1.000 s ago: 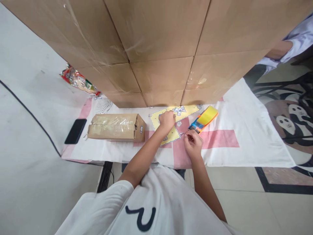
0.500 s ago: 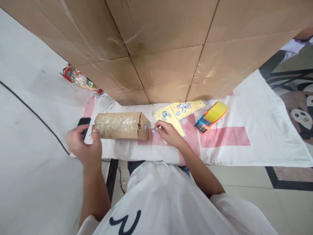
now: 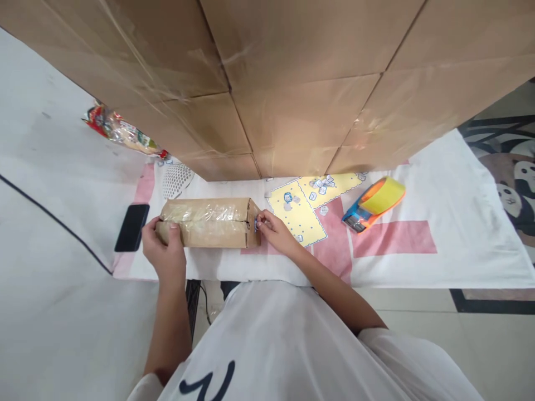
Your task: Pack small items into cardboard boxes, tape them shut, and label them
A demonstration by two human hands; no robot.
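A long brown cardboard box [image 3: 209,236] with clear tape along its top seam lies on the bed-like cloth surface in front of me. My left hand [image 3: 165,239] is closed around the box's left end, thumb on top. At the opposite end, my right hand [image 3: 273,229] pinches with its fingertips up against the end face, where a small blue-and-white label [image 3: 256,224] partly shows. Whatever is between those fingertips is too small and hidden to make out.
Large taped cartons [image 3: 309,117] stand across the back. A black phone [image 3: 132,227] lies at the left, near a white perforated object [image 3: 177,179] and a snack bag [image 3: 123,132]. An orange-and-blue tape dispenser with yellow tape [image 3: 375,204] rests on the patterned white cloth [image 3: 455,223].
My left hand has moved right, off the phone's edge, and gripped the box's left end. My right hand, pinching a small whitish piece before, has come against the box's right end.
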